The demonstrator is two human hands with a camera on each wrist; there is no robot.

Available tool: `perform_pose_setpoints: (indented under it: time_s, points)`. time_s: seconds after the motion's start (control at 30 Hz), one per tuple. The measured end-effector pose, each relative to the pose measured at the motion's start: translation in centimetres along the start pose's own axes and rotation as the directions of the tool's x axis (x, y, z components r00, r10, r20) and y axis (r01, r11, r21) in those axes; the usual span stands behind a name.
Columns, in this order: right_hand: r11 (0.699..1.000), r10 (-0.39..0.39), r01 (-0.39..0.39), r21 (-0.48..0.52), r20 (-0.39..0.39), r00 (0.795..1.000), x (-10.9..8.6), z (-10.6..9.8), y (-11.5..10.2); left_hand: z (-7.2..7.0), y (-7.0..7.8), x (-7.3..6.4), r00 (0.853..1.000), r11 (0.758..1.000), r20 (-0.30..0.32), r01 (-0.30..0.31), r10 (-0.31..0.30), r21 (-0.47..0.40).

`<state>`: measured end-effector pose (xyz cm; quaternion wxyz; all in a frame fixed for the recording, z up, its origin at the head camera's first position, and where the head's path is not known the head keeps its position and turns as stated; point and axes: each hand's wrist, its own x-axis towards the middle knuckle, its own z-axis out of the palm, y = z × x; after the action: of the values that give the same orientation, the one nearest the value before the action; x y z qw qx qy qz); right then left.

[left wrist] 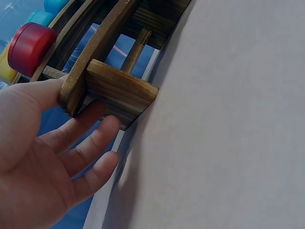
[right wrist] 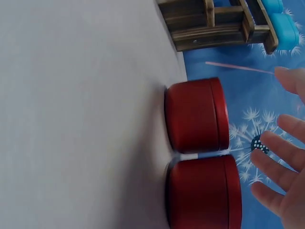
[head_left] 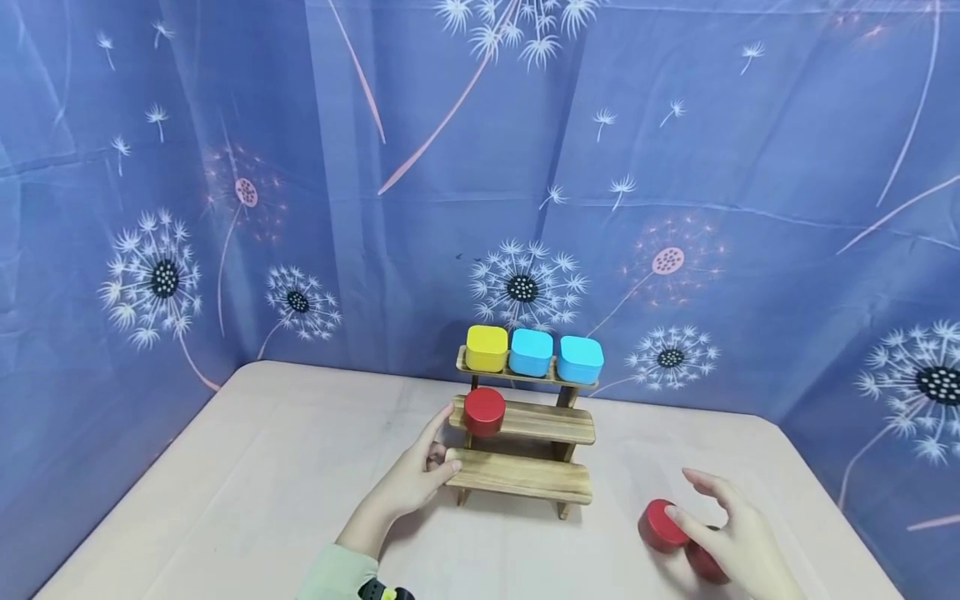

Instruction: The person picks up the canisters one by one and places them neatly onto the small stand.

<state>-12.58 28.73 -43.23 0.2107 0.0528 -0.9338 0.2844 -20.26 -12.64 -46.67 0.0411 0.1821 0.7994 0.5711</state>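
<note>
My left hand [head_left: 405, 483] grips the left end of a three-tier wooden display stand [head_left: 525, 473], its thumb on the lowest shelf and the index finger reaching up by the middle one. A round red tin [head_left: 483, 412] sits at the left end of the middle shelf. Spread fingers of my right hand [head_left: 742, 542] hover above two more round red tins, one nearer the stand [right wrist: 195, 116] and one beside it [right wrist: 202, 193]. Both stand upright on the table, lids on; in the head view the right hand partly covers the nearer one.
Along the top shelf stand a yellow square tin [head_left: 487, 348] and two light-blue square tins, one in the middle [head_left: 531, 352] and one at the right [head_left: 580, 359]. Behind the pale table [head_left: 247, 467] hangs a blue dandelion-print cloth [head_left: 420, 250].
</note>
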Motion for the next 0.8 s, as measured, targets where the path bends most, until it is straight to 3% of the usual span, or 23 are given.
perform_pose_setpoints:
  time_s: [0.17,0.37,0.5,0.6,0.7,0.8]
  points:
    - [0.999,-0.002,0.004,-0.046,0.046,0.999,-0.2,-0.2,0.7,0.1,-0.1,-0.1,1.000,1.000,0.002,0.008,-0.008,0.007]
    - [0.991,0.064,-0.045,-0.130,0.150,0.987,-0.4,-0.8,1.5,0.4,-0.4,0.1,1.000,1.000,0.000,-0.016,0.016,0.010]
    - [0.987,0.012,0.009,-0.162,0.126,0.992,-0.5,-0.5,1.9,0.4,-0.5,0.0,1.000,1.000,-0.009,-0.004,0.004,0.015]
    - [0.985,-0.003,0.029,-0.171,0.149,0.989,-0.4,-0.2,2.1,0.3,-0.6,0.0,1.000,1.000,-0.009,0.006,-0.005,0.010]
    - [0.986,0.039,0.000,-0.166,0.231,0.972,-0.4,0.0,2.3,0.2,-0.6,0.0,1.000,1.000,-0.004,0.001,-0.001,0.003]
    - [0.986,0.100,-0.049,-0.160,0.328,0.940,-0.3,0.2,2.3,0.2,-0.5,0.1,1.000,1.000,0.000,-0.008,0.008,0.003]
